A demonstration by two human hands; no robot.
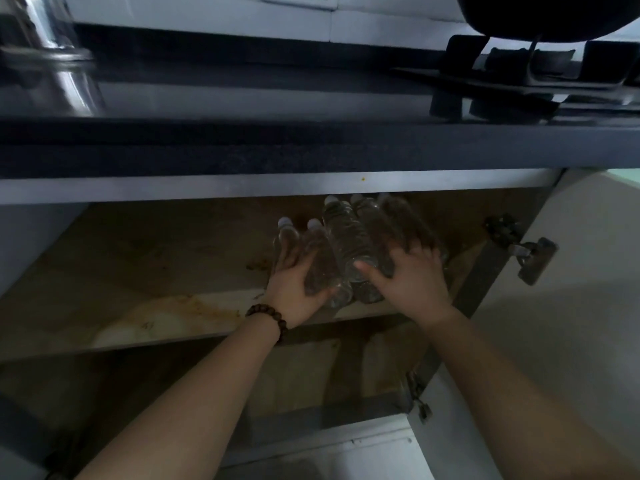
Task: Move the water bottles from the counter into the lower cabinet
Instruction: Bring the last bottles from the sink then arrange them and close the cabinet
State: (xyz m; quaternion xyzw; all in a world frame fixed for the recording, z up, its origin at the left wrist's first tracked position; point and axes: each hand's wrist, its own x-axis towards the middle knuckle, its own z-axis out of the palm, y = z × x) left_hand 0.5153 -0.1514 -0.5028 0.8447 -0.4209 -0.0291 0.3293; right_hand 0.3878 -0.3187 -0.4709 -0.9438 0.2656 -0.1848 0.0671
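Nearest you: your left hand point(294, 282), beaded bracelet point(268, 322) at the wrist, palm cupped against the near-left side of the cluster of clear plastic water bottles point(341, 251), fingers curled round an outer bottle. Your right hand point(412, 277) matches it on the other flank, fingers spread and wrapped over the right-hand bottles. Both hands clamp the group between them; neither is nearer.

Between your hands: five or so bottles, white caps leading, long axes leaning away from you into the cabinet, bases toward your palms.

Under the hands: stained wooden cabinet shelf point(166, 268), the bottles' bases at its front edge, whether resting or just above, you cannot tell. A lower compartment lies beneath.

Right of your right hand: open white cabinet door point(571, 306) on metal hinges.

Beyond and above: dark stone counter point(277, 147), no bottles visible on it.
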